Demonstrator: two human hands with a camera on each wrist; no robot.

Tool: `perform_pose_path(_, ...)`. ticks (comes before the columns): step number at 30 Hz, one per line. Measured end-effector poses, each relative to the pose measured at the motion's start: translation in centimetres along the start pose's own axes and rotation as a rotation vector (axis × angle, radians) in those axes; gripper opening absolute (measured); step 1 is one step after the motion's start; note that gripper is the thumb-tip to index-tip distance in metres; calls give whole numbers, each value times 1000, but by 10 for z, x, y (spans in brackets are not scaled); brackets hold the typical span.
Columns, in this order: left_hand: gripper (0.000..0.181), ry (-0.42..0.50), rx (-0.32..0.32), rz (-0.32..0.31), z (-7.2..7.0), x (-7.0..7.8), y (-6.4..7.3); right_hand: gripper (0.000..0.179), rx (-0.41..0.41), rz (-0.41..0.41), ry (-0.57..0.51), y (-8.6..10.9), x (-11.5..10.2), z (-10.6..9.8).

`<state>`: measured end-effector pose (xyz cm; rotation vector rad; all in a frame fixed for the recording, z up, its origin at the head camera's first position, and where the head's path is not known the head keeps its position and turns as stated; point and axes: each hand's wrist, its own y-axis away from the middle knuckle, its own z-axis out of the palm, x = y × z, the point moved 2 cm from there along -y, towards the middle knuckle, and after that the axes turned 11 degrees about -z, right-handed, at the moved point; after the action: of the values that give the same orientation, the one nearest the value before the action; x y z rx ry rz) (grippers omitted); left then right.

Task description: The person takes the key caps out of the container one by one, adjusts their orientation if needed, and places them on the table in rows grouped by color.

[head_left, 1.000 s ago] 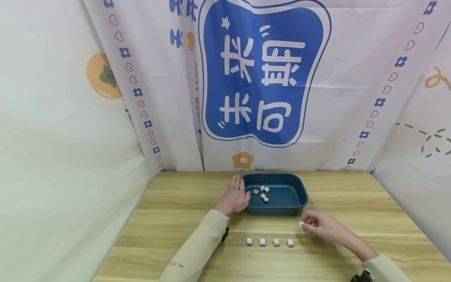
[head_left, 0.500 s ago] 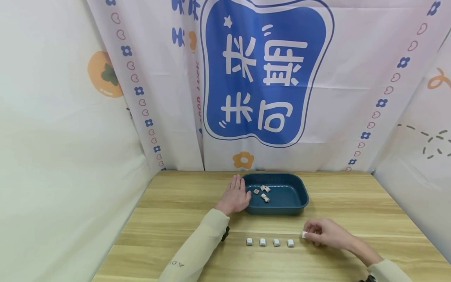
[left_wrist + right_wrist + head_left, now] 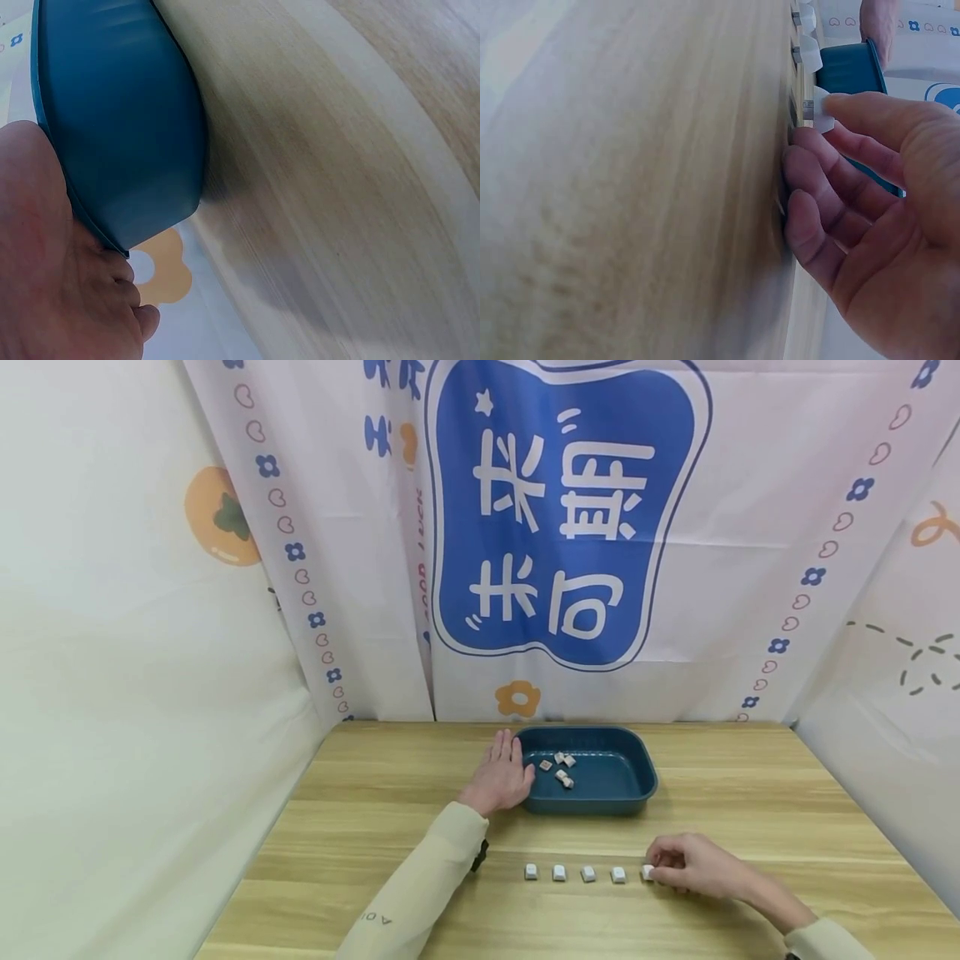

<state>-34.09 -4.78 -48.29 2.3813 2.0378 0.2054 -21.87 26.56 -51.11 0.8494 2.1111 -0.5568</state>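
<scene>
My right hand (image 3: pixel 693 864) pinches a white keycap (image 3: pixel 647 872) between thumb and finger, down at the table at the right end of a row. In the right wrist view this keycap (image 3: pixel 821 112) sits at the fingertips, its grey underside near the wood, with the other fingers curled beside it. Several more white keycaps, such as the nearest one (image 3: pixel 618 875), stand evenly spaced to its left. My left hand (image 3: pixel 498 777) rests with straight fingers along the left end of a dark teal tray (image 3: pixel 645 802), thumb over the rim.
Several small beige cube-like pieces (image 3: pixel 561 774) lie in the left part of the tray. The wooden table (image 3: pixel 375 860) ends at a printed white cloth (image 3: pixel 720 610) behind the tray, and pale cloth hangs at both sides.
My right hand has brought the keycap from near the tray's front right corner toward me, down into line with the row. The left hand and the tray have stayed in place.
</scene>
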Motion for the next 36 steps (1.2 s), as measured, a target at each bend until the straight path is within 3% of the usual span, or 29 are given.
perform_pose_path(15, 66, -15, -7, -4, -4, -1, -2, 9, -39, -78, 53, -3, -2, -2)
perform_pose_path(23, 66, -25, -4, 0, -1, -1, -2, 13, -57, -68, 58, -4, -4, -8)
perform_pose_path(30, 66, -6, -4, -4, 2, 0, -3, 11, 43, -98, 196, -8, -14, -27)
perform_pose_path(36, 66, -16, -9, -11, 0, -1, -1, 16, 106, -78, 139, -24, -26, -41)
